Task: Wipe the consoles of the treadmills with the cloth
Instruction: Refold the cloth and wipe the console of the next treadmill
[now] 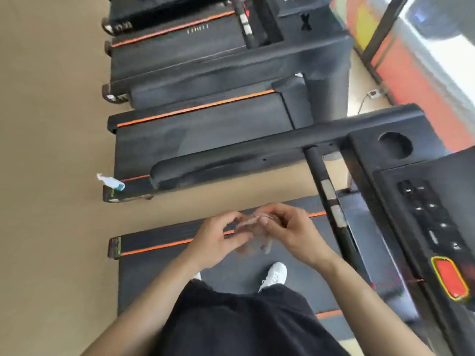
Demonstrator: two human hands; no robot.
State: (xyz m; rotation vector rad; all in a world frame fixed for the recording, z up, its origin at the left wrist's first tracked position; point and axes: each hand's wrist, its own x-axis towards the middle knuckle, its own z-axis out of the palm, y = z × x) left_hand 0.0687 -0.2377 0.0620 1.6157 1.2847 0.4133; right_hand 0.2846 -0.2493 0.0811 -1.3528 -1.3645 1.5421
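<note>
Both hands meet above the treadmill belt [236, 273], with a small crumpled cloth [253, 236] bunched between them. The left hand [218, 240] has its fingers curled in against one side of the cloth. The right hand [290, 233] pinches the cloth's upper edge between thumb and bent fingers. Motion blur hides the finer detail of either grip, and the cloth shows only as pale and pinkish.

To the right of the fingers, well apart from them, is the black console [424, 214] of this treadmill, with its rows of small buttons. A red stop button [449, 277] edged in yellow is on its near end, and a round cup holder [394, 145] is sunk into its far end. Between the fingers and the console runs a black grip bar [331, 201] with silver sensor pads.

Beneath the fingers, a white shoe [273, 274] stands on the belt. Beyond them and far to the left, a spray bottle [110, 182] lies on the tail end of the neighbouring treadmill [205, 129]. That treadmill's long black handrail [231, 160] stretches across above the fingers. Tan floor [51, 150] lies further left.
</note>
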